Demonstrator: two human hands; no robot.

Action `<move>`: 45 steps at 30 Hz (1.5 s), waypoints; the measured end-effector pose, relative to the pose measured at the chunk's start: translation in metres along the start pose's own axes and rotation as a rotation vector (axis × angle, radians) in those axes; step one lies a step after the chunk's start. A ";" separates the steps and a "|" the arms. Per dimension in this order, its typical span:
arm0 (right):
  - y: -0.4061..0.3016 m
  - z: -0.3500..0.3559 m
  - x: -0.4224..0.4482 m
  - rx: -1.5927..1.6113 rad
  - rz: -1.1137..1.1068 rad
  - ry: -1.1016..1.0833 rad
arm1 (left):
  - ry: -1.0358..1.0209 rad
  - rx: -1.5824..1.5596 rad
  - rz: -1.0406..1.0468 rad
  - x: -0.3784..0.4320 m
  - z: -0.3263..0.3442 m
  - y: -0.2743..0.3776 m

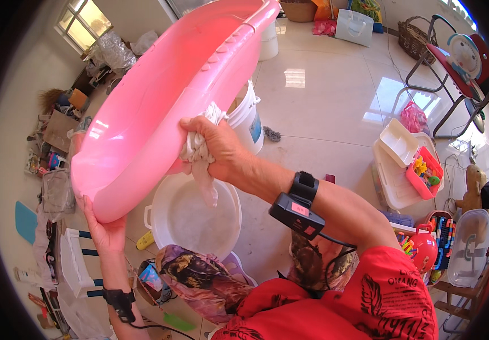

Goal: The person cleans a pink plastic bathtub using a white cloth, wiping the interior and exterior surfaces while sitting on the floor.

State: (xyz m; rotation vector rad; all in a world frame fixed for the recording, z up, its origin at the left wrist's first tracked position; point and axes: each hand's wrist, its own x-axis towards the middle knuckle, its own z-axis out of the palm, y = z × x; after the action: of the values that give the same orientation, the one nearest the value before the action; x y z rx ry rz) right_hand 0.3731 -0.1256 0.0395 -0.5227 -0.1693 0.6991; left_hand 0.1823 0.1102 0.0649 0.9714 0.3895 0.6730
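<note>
A large pink plastic baby bathtub (134, 123) is held up and tilted in front of me. My left hand (106, 229) supports its near lower end, with the fingers partly hidden beneath the tub. In my right hand (214, 146) is a crumpled white cloth (199, 153), pressed against the tub's outer side near the rim. A loose end of the cloth hangs down. Below, a round white basin (195, 216) on the floor holds cloudy water.
A white plastic bucket (246, 121) stands behind the tub. To the right are a storage box (397, 187) with a red tray (425, 172) of toys, a red chair (452, 70) and a transparent bin (467, 250). A white stool (74, 263) is at the left.
</note>
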 end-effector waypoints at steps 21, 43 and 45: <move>0.030 0.000 -0.010 -0.132 0.093 -0.065 | -0.168 0.072 -0.143 0.035 0.037 -0.028; -0.105 -0.089 -0.012 -0.083 -0.454 0.300 | -0.136 -0.047 -0.035 0.026 0.041 -0.054; -0.104 -0.096 -0.012 -0.072 -0.385 0.220 | -0.309 -0.130 -0.135 0.015 0.051 -0.073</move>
State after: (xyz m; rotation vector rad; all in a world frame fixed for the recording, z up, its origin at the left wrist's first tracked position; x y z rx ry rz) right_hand 0.4539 -0.2391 0.0108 -0.6113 -0.0847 0.2584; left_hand 0.2481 0.0606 0.0289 0.8996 0.1356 0.4118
